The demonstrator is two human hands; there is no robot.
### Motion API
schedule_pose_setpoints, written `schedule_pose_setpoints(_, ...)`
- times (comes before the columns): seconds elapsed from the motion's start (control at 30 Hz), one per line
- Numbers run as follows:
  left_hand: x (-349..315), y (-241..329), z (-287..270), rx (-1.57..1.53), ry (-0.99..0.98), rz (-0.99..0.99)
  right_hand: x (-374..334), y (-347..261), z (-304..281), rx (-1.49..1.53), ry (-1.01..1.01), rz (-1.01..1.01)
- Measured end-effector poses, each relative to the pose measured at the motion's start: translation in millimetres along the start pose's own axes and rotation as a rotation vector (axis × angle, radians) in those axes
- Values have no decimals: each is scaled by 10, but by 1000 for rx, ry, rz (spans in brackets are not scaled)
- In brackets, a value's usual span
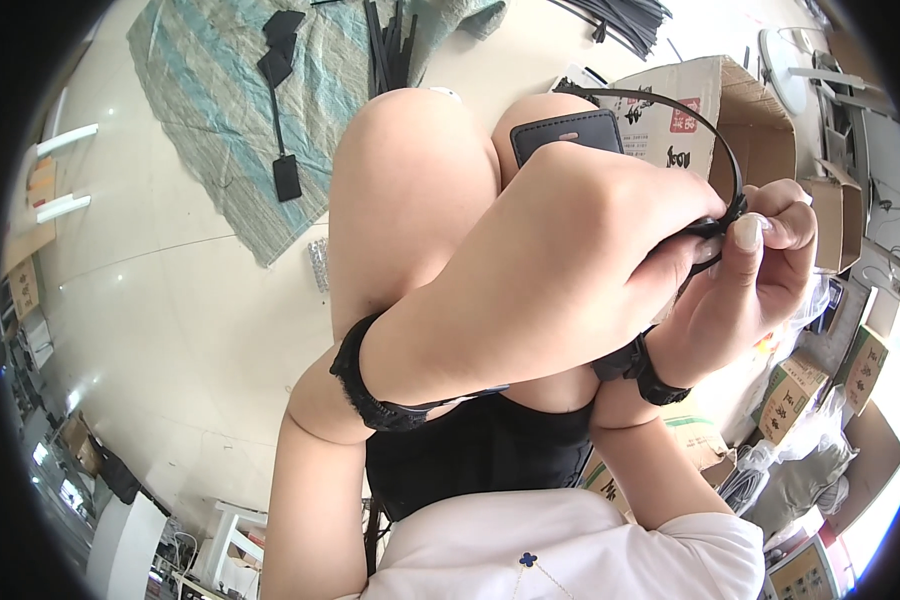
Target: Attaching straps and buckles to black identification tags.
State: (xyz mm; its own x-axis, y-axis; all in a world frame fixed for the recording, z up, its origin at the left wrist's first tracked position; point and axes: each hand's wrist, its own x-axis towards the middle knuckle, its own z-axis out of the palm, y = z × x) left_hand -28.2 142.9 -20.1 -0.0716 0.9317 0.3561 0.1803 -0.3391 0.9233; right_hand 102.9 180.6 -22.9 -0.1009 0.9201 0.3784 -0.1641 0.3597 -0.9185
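A thin black strap point(722, 146) arcs over from the right knee and comes down between my two hands. My left hand point(625, 215) reaches across to the right, its thumb and fingers pinched on the strap near a small dark piece whose kind I cannot make out. Close against it, my right hand point(765, 255) pinches the strap too, thumb tip against the curled fingers. A flat dark tag point(568, 134) with stitched edges and a small slot lies by the right knee, partly hidden behind my left hand. Whether the strap joins the tag is hidden.
An open cardboard box point(750, 125) stands just beyond my hands. On the floor to the left a striped green-blue sheet point(215, 110) bears more dark tags point(286, 178) and black strips point(391, 50). More strips point(625, 22) lie at the far side. Cartons point(792, 398) stand at the right.
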Motion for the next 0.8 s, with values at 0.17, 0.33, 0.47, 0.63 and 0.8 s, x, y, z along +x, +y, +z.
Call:
schedule_pose_setpoints(0.17,-31,80,-43,77,38,17,-35,-45,51,-361,69,-45)
schedule_pose_setpoints(0.33,-19,233,-456,50,142,32,117,-27,-135,-39,-56,-112)
schedule_pose_setpoints(0.47,-269,382,-1322,109,749,-171,164,173,-300,-40,34,81)
schedule_pose_setpoints(0.63,-720,-833,-2364,110,818,-449,299,470,-716,-494,38,277)
schedule_pose_setpoints(0.8,-2118,-2627,-3117,311,527,-1140,-80,1332,-1106,-701,-228,490)
